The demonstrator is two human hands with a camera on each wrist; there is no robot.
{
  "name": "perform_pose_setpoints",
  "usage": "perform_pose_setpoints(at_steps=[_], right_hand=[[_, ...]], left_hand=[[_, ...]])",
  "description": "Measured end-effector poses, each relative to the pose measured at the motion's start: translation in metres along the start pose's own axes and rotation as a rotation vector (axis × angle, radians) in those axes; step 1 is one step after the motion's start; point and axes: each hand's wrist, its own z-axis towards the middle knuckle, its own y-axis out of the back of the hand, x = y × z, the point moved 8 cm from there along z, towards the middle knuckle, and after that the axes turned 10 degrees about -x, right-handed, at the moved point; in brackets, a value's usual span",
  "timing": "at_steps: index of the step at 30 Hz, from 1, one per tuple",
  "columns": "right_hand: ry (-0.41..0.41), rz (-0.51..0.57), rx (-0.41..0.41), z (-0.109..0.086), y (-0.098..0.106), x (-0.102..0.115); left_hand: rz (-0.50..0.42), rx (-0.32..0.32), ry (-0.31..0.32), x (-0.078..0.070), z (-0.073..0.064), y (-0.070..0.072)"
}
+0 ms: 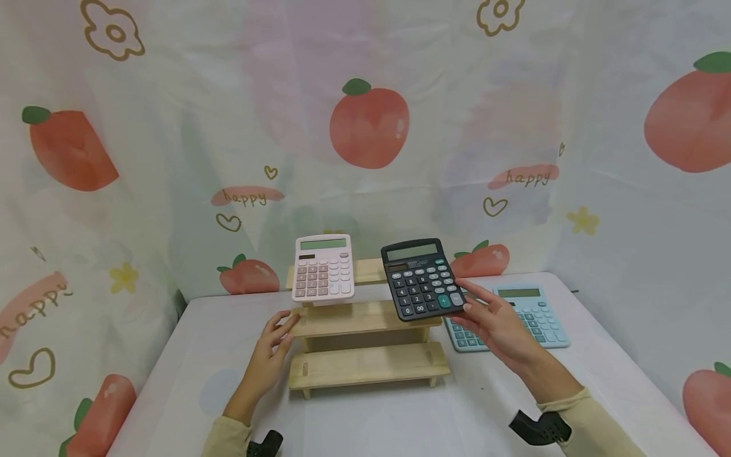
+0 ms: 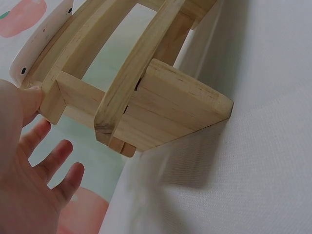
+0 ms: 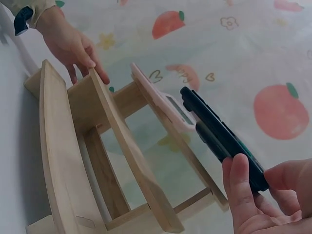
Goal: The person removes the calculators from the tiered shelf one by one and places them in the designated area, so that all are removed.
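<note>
My right hand (image 1: 497, 324) pinches a black calculator (image 1: 422, 279) by its lower right corner, thumb on the key side and fingers behind. Keys and display face me, and the calculator hangs tilted over the right part of a three-tier wooden stand (image 1: 368, 368). On the left of the top tier leans a pink calculator (image 1: 323, 270). My left hand (image 1: 268, 355) holds the left end of the middle tier (image 2: 53, 100) between thumb and index finger, the other fingers spread below. In the right wrist view the black calculator (image 3: 224, 139) shows edge-on, apart from the tiers.
A light blue calculator (image 1: 533, 320) lies on the white-covered table (image 1: 400, 425) to the right, partly hidden behind my right hand. Cloth with printed peaches (image 1: 370, 127) hangs behind the table and at both sides.
</note>
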Motion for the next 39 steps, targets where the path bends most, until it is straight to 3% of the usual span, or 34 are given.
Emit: perform_pose_setpoints(at_steps=[21, 29, 39], right_hand=[[0.009, 0.062, 0.046, -0.024, 0.011, -0.011], [-0.003, 0.103, 0.073, -0.034, 0.017, -0.02], [-0.059, 0.081, 0.044, -0.041, 0.022, -0.028]], left_hand=[[0.003, 0.004, 0.023, 0.0, 0.0, 0.001], [-0.006, 0.011, 0.02, 0.003, -0.001, -0.001], [-0.013, 0.001, 0.022, 0.005, 0.0, 0.0]])
